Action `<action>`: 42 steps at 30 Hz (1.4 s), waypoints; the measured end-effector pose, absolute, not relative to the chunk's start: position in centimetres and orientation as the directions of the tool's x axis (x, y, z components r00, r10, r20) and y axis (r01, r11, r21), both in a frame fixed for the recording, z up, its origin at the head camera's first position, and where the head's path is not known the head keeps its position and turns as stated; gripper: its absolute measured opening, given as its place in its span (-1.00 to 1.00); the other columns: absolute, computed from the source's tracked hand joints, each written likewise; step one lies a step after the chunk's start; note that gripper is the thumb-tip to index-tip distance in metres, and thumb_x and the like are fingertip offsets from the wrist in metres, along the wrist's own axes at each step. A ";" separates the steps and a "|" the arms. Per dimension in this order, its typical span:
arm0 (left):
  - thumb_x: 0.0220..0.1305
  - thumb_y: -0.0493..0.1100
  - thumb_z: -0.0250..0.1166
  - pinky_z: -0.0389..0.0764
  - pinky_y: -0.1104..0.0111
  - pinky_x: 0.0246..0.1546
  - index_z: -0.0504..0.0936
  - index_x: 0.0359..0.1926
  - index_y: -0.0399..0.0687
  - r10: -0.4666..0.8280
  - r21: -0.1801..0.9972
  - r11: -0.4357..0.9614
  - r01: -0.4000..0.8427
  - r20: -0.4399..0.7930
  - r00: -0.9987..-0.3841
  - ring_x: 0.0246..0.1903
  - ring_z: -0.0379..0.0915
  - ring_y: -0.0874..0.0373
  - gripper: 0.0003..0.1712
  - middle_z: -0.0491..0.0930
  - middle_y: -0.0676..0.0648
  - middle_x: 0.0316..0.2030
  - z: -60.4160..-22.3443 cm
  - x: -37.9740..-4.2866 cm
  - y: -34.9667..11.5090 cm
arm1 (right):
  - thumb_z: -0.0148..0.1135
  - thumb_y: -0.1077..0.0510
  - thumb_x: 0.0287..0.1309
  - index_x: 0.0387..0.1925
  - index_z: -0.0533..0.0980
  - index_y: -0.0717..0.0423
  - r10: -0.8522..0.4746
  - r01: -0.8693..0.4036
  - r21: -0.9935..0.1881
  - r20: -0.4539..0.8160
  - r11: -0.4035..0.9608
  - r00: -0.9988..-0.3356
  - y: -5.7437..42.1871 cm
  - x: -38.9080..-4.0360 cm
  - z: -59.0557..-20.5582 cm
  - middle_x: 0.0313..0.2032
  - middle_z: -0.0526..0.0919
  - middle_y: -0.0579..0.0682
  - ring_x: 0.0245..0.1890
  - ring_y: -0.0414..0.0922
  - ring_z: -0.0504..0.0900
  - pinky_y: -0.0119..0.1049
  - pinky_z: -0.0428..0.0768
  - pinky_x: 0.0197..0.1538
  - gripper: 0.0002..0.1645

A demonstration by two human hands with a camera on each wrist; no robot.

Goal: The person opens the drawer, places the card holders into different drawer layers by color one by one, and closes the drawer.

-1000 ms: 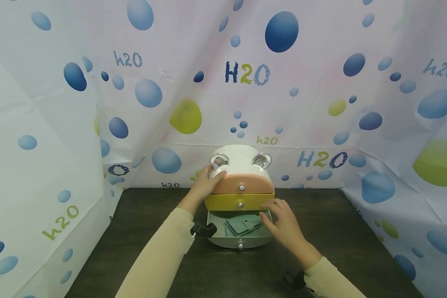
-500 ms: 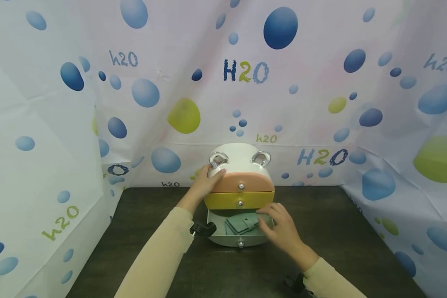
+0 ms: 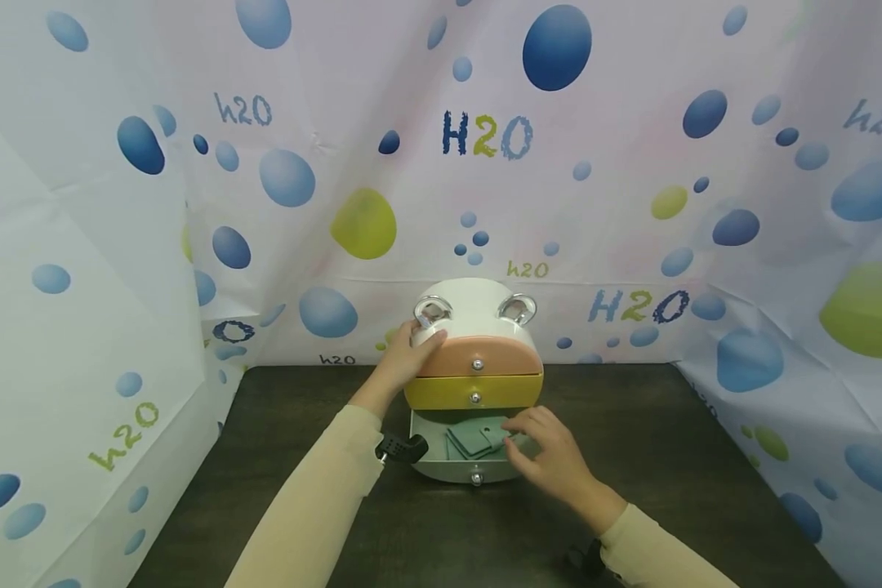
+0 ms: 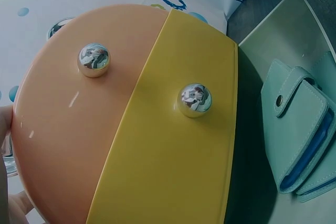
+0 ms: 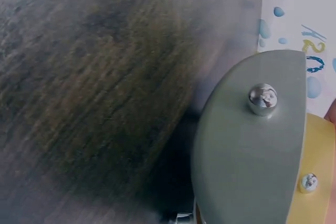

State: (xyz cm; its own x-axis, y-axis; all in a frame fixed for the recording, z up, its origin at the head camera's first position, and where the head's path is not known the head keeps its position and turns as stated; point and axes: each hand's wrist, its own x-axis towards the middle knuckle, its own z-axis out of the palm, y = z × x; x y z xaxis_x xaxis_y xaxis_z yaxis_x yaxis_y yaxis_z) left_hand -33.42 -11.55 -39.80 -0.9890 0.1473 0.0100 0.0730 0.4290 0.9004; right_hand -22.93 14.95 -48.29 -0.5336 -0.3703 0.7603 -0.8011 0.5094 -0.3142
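Observation:
A small white drawer cabinet (image 3: 470, 302) with silver ear-shaped rings stands on the dark table. My left hand (image 3: 404, 359) grips its upper left side, thumb at the edge of the orange drawer (image 3: 452, 359) and fingers back by the ring. Below, the yellow drawer (image 4: 184, 145) is closed. The grey-green bottom drawer (image 5: 252, 145) is pulled out, holding a folded green wallet (image 4: 299, 119) with a snap strap. My right hand (image 3: 554, 457) hovers over the drawer's right side, thumb and fingers parted, fingertips near the wallet's strap end in the head view.
The dark tabletop (image 3: 301, 490) spreads around the cabinet. A patterned cloth backdrop (image 3: 595, 229) rises behind and along both sides. A black wrist strap (image 3: 403, 447) hangs under the left sleeve, close beside the open drawer.
My right hand has moved left and slightly down, from beside the yellow drawer to the wallet's right end. My left hand keeps its hold on the cabinet. The head view has tilted slightly.

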 end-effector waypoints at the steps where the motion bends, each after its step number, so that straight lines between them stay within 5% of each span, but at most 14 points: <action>1: 0.27 0.48 0.12 0.05 -0.11 0.44 0.02 0.55 -0.15 0.150 0.901 0.427 0.072 0.008 -0.989 0.49 -0.05 -0.19 0.13 0.04 -0.26 0.52 -39.8 -33.4 -11.5 | 0.35 0.22 0.10 -0.18 0.65 0.03 -0.374 -0.802 -0.314 0.758 0.509 -0.534 15.0 -22.9 -48.4 -0.23 0.65 -0.15 -0.23 -0.18 0.56 -0.43 0.50 -0.12 -0.80; 7: 0.28 0.48 0.11 0.04 -0.10 0.44 0.02 0.55 -0.15 0.150 0.903 0.424 0.063 -0.002 -0.989 0.50 -0.06 -0.18 0.12 0.03 -0.26 0.52 -39.9 -33.4 -11.5 | 0.26 -0.02 0.34 -0.13 0.63 0.02 -0.418 -0.818 -0.292 0.745 0.495 -0.519 15.0 -22.8 -49.2 -0.25 0.67 -0.10 -0.31 -0.23 0.57 -0.49 0.52 -0.21 -0.78; 16: 0.29 0.47 0.11 0.04 -0.12 0.44 0.01 0.55 -0.16 0.152 0.903 0.425 0.064 -0.002 -0.988 0.50 -0.06 -0.19 0.11 0.03 -0.26 0.52 -39.8 -33.4 -11.5 | 0.21 -0.07 0.36 -0.15 0.62 0.06 -0.456 -0.834 -0.261 0.739 0.485 -0.497 14.7 -22.7 -49.8 -0.31 0.61 -0.19 -0.38 -0.22 0.57 -0.50 0.53 -0.30 -0.71; 27: 0.30 0.47 0.11 0.04 -0.11 0.44 0.02 0.54 -0.16 0.154 0.900 0.429 0.069 0.002 -0.988 0.50 -0.06 -0.19 0.10 0.02 -0.26 0.52 -39.7 -33.5 -11.5 | 0.39 -0.01 0.22 -0.24 0.61 -0.05 -0.534 -0.841 -0.213 0.688 0.498 -0.491 14.3 -22.4 -50.1 -0.41 0.62 -0.17 -0.50 -0.29 0.53 -0.56 0.48 -0.41 -0.83; 32: 0.30 0.47 0.11 0.04 -0.11 0.44 0.01 0.55 -0.17 0.158 0.899 0.431 0.073 0.004 -0.987 0.50 -0.07 -0.20 0.11 0.01 -0.27 0.52 -39.7 -33.5 -11.5 | 0.35 -0.03 0.26 -0.25 0.63 0.03 -0.599 -0.863 -0.111 0.675 0.493 -0.430 14.3 -22.3 -50.3 -0.42 0.68 -0.17 -0.50 -0.35 0.60 -0.51 0.56 -0.43 -0.78; 42: 0.28 0.48 0.11 0.05 -0.11 0.44 0.00 0.55 -0.16 0.155 0.896 0.438 0.076 0.008 -0.988 0.49 -0.06 -0.20 0.13 0.02 -0.27 0.52 -39.8 -33.5 -11.5 | 0.51 0.03 0.01 -0.35 0.56 -0.04 -0.678 -0.863 0.070 0.653 0.500 -0.339 13.9 -22.1 -50.3 -0.53 0.58 -0.27 -0.58 -0.35 0.54 -0.45 0.51 -0.54 -0.74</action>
